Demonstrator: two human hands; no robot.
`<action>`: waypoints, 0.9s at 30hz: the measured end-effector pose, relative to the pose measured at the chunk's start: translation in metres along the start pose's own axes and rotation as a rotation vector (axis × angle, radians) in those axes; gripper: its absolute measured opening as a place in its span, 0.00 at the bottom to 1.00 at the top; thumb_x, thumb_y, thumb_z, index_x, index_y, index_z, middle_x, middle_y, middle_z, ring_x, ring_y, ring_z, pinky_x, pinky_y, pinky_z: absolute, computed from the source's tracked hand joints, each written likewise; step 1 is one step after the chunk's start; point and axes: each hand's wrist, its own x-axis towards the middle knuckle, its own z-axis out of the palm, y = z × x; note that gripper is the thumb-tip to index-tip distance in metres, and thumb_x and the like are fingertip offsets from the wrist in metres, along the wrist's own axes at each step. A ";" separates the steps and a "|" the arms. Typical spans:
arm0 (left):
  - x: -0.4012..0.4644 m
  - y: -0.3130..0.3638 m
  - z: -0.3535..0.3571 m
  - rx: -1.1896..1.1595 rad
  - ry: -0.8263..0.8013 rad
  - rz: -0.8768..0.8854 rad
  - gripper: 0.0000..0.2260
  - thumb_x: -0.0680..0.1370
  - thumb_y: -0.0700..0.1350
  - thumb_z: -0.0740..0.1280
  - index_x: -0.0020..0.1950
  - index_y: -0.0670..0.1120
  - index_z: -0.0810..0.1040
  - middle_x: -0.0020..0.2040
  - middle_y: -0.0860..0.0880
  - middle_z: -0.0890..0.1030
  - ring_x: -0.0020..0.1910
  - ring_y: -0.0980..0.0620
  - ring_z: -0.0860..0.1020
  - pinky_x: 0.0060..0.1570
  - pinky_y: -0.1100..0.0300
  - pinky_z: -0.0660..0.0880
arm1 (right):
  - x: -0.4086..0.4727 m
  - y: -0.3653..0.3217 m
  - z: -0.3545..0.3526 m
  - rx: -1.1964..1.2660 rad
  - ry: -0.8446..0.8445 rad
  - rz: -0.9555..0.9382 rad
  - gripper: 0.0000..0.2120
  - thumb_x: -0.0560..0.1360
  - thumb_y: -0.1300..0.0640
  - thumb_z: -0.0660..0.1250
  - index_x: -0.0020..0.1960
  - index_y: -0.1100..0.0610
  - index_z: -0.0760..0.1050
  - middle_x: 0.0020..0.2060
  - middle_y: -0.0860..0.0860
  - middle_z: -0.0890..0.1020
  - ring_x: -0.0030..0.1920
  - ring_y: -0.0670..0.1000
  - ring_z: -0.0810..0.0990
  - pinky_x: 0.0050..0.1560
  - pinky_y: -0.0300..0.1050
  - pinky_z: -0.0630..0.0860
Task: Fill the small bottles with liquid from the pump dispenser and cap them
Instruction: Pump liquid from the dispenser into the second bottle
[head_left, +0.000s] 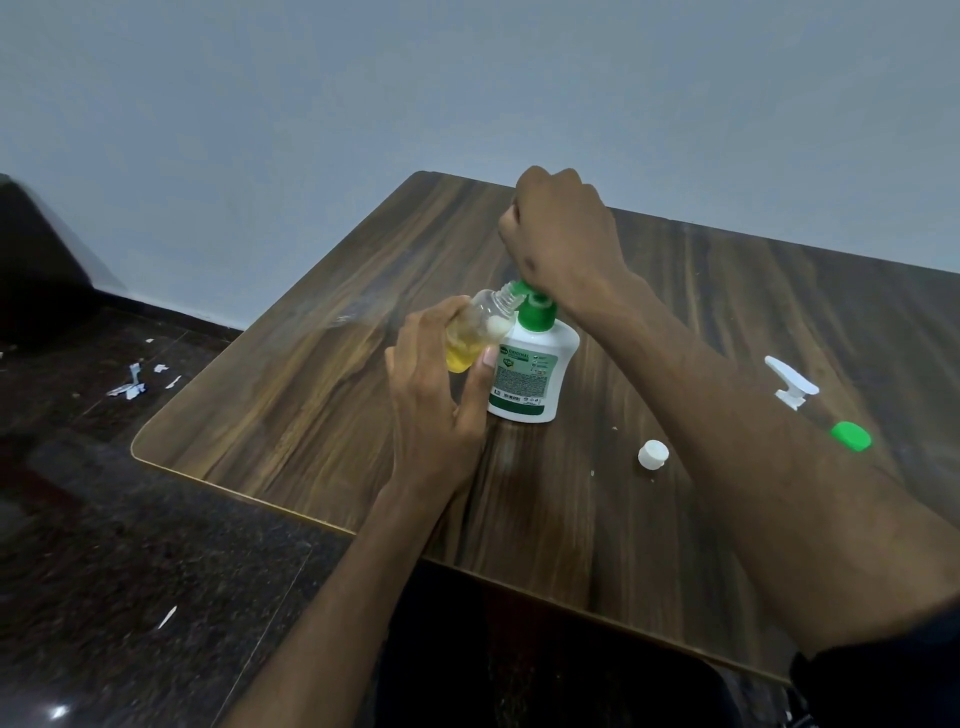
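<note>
A white pump dispenser (535, 371) with a green pump head (537, 309) stands mid-table. My right hand (563, 234), fist curled, presses down on the pump head and hides its top. My left hand (434, 384) grips a small clear bottle (475, 332), tilted with its open threaded neck against the green nozzle. Yellow liquid fills the bottle's lower part. A white cap (653, 454) lies loose on the table to the right of the dispenser.
On the wooden table (291, 415), a white spray-trigger piece (789, 382) and a green cap (851, 436) lie at the right. Paper scraps (132, 382) litter the dark floor to the left. The wall stands close behind the table.
</note>
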 end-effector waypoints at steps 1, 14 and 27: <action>0.000 0.000 0.000 -0.001 -0.001 0.002 0.15 0.84 0.44 0.68 0.70 0.44 0.76 0.61 0.50 0.80 0.58 0.53 0.76 0.59 0.42 0.73 | 0.001 0.000 0.000 -0.005 0.011 -0.006 0.05 0.75 0.61 0.56 0.42 0.60 0.66 0.33 0.54 0.68 0.37 0.60 0.71 0.36 0.47 0.62; 0.001 -0.001 0.000 -0.005 0.000 0.003 0.15 0.84 0.45 0.67 0.69 0.43 0.77 0.61 0.50 0.80 0.57 0.52 0.77 0.57 0.40 0.74 | 0.000 0.000 0.001 0.011 0.013 0.005 0.05 0.75 0.60 0.57 0.41 0.60 0.66 0.33 0.54 0.68 0.35 0.59 0.70 0.33 0.47 0.62; 0.001 -0.001 0.001 -0.007 0.001 -0.003 0.15 0.83 0.45 0.68 0.70 0.43 0.76 0.61 0.49 0.80 0.58 0.52 0.77 0.58 0.41 0.74 | 0.002 0.001 0.004 -0.003 0.002 0.007 0.05 0.74 0.61 0.57 0.40 0.60 0.66 0.31 0.51 0.65 0.35 0.59 0.70 0.29 0.45 0.58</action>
